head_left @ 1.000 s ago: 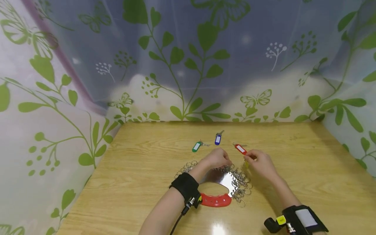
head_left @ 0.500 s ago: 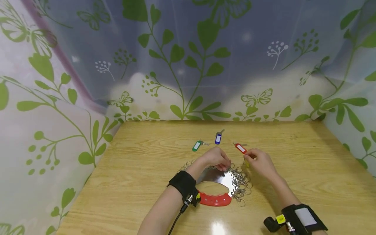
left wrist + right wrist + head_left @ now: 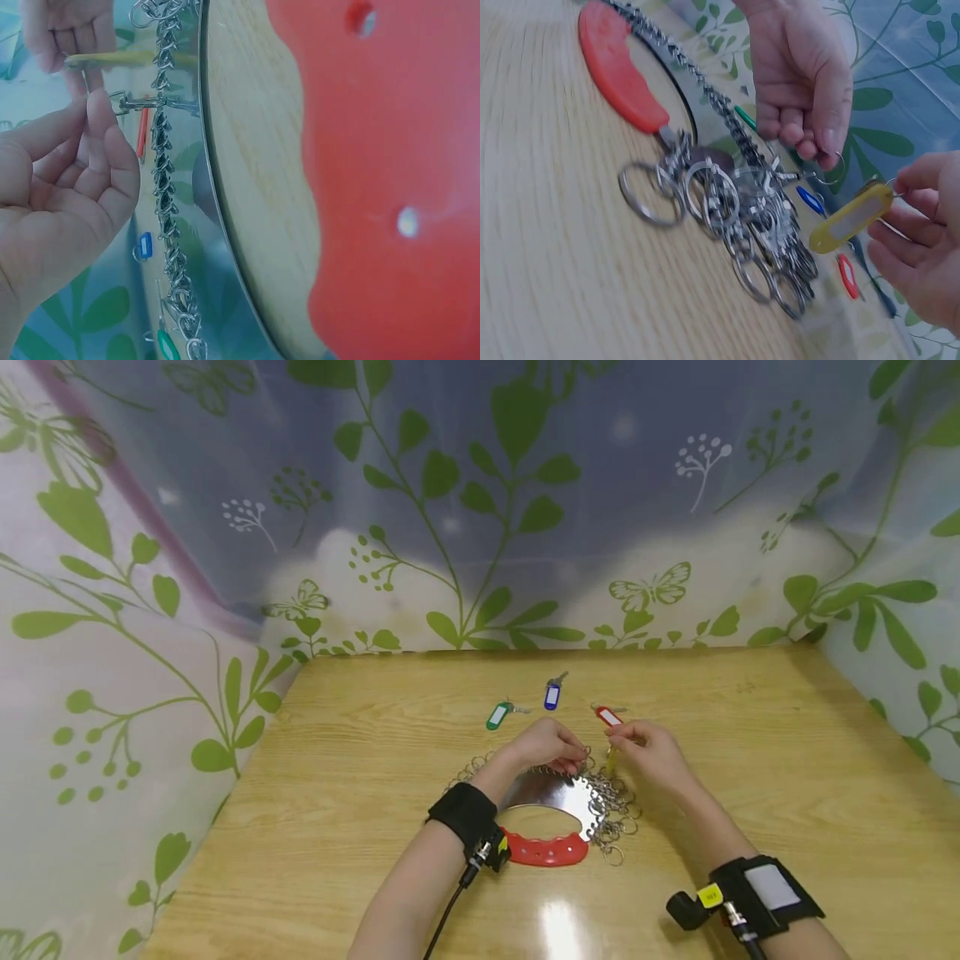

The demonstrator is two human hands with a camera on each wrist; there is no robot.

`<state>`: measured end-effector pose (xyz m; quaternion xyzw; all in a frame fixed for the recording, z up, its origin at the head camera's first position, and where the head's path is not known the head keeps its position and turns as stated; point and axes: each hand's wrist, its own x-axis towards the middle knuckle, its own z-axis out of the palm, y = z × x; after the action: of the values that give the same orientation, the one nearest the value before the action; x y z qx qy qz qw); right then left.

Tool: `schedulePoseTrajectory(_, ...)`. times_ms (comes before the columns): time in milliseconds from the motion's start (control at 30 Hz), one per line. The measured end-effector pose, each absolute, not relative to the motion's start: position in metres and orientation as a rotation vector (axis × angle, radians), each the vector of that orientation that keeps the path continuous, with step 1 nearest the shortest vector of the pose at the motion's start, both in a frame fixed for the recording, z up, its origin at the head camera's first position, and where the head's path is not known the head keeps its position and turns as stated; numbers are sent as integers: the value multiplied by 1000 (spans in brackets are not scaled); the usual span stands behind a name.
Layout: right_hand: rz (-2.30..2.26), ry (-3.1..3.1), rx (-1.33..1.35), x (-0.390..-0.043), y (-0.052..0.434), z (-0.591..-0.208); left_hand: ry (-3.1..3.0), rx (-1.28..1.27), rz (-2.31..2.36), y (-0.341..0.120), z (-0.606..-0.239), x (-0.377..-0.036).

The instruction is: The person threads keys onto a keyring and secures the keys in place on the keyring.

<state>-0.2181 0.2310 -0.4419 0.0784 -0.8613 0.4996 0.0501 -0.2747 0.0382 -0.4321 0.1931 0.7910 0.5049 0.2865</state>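
Observation:
My left hand [image 3: 543, 745] pinches one of the metal split rings [image 3: 832, 169] at the far right rim of a key carrier. This carrier is a shiny curved metal plate [image 3: 551, 789] with a red handle [image 3: 546, 851] and many rings [image 3: 617, 810] hanging from its edge. Just to the right, my right hand [image 3: 656, 756] holds a yellow key tag [image 3: 851, 219] by its small ring, between thumb and fingers. In the right wrist view the tag hangs apart from the pinched ring, with a small gap between. The tag's key is mostly hidden by the tag and fingers.
Behind the hands lie a green key tag [image 3: 497, 716], a blue key tag [image 3: 552, 697] and a red key tag [image 3: 608, 717], each with a key. The wooden table [image 3: 360, 777] meets a leaf-printed curtain [image 3: 420, 568] at the back.
The head view has tilted slightly downward. My left fingers have shifted on the rings and now pinch one at the rim. My right hand with the yellow key tag has come slightly closer to it.

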Motion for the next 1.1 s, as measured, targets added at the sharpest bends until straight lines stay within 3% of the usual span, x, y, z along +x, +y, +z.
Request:
schedulePoseTrajectory(267, 1855, -2651, 231, -223, 219, -442, 2083, 517, 1355, 39, -433, -276)
schedulePoseTrajectory(467, 1579, -2824, 250, -224, 217, -444, 1994, 499, 1420, 39, -435, -276)
schedulePoseTrajectory(767, 1332, -2944, 495, -220, 219, -436, 1948, 522, 1413, 38, -434, -273)
schedulePoseTrajectory(1100, 1175, -2793, 334, -220, 211, -437, 1944, 578, 1428, 39, -441, -276)
